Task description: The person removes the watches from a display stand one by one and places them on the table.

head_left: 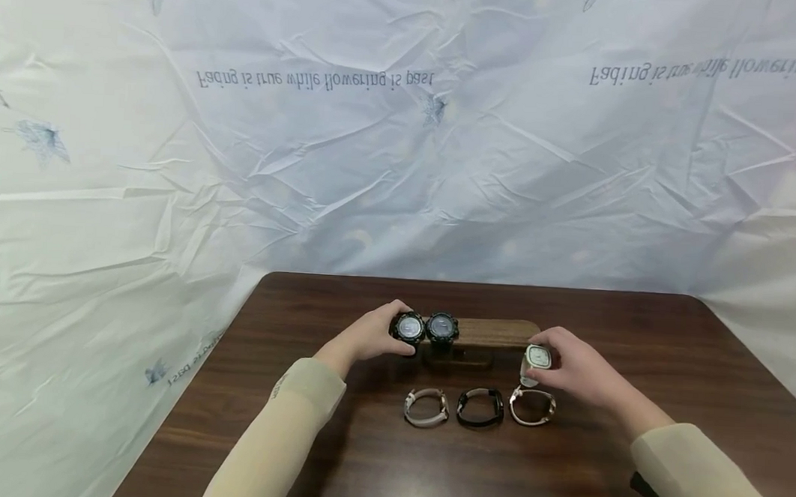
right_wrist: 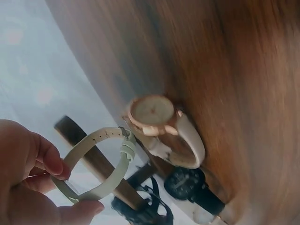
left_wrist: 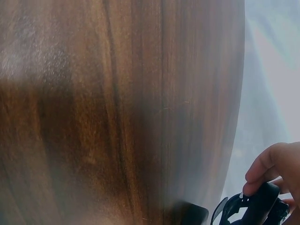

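A left hand (head_left: 366, 337) grips a chunky black round-faced watch (head_left: 407, 328) at one end of a wooden display bar (head_left: 498, 331), while the right hand (head_left: 570, 366) pinches a pale green square-faced watch (head_left: 537, 357) (strap looped) just beyond three watches on the dark wooden surface (head_left: 562, 467).

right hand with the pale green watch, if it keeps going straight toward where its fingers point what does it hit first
Probably the right end of the wooden watch stand. The right hand holds the pale green watch just beside that end, fingers pointing left toward it. Depth is unclear, so it might pass in front.
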Demonstrator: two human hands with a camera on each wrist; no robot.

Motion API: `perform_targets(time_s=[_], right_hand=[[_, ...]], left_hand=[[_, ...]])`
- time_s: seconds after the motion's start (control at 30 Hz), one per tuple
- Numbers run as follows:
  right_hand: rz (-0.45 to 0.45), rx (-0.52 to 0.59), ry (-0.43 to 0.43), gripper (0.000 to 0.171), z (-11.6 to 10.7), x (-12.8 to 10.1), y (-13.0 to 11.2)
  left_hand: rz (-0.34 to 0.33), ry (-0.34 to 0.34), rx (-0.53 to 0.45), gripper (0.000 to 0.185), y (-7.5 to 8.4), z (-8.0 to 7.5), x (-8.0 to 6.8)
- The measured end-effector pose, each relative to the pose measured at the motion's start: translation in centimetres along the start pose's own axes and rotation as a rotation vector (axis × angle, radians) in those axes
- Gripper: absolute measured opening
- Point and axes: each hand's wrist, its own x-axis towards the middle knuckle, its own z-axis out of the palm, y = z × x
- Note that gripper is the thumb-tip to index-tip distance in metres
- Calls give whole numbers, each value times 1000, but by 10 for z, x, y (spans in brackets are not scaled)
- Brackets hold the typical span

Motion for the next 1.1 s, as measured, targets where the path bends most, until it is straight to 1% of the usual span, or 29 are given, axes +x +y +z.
perform_targets(time_s=[0.27,0.4,0.6,0.9,1.1], right_hand=[[-29,53,-12,50,9,7,-17],[-27,91,-26,54,14,11,-25],[-27,118,-25,57,23,16,-36],[-23,170,-15,52,40,23,-53],[-42,199,-16,52,49,28,-61]], left_hand=[[3,5,3,59,0,1,1],[4,5,7,59,1,2,2],[3,8,5,58,2,1,0],[0,12,6,58,2,1,-1],[9,20,10,57,2,2,1]])
